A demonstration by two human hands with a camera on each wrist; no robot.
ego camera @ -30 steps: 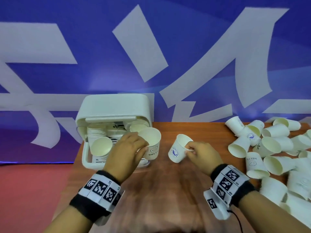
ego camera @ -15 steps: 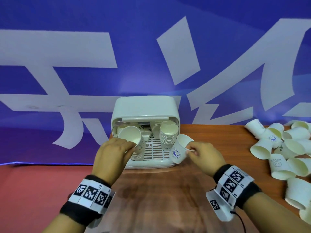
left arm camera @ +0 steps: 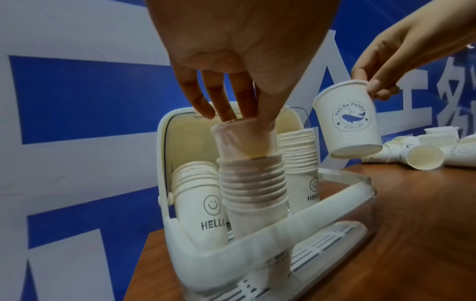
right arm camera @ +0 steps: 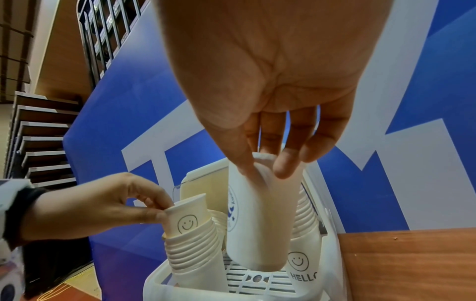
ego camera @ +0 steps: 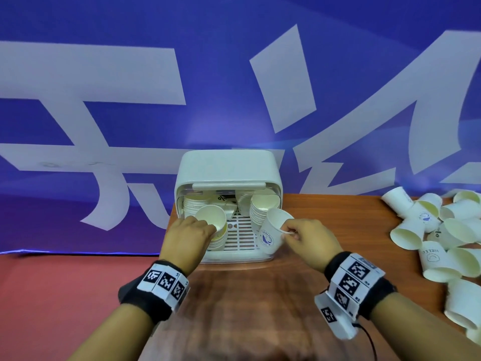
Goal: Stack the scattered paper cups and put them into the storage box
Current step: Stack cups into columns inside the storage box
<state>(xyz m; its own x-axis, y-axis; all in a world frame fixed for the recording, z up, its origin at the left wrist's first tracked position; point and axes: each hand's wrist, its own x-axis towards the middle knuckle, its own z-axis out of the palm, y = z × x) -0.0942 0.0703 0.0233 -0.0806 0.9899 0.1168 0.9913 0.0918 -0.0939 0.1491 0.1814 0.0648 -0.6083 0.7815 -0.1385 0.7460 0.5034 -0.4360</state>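
Now over the storage box (ego camera: 229, 165), having come from mid-table: left hand (ego camera: 191, 234) pinches a smiley cup (ego camera: 212, 221) half-seated on the front stack (left arm camera: 253, 183), right hand (ego camera: 305, 239) pinches a whale cup (ego camera: 272, 231) just above, both near stowed.

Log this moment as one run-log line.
left hand: seating smiley cup on front-left stack | right hand: holding whale cup over storage box | loose cups: remain on table

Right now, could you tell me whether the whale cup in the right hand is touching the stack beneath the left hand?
Apart. The left wrist view shows blue backdrop between the whale cup and the stack.
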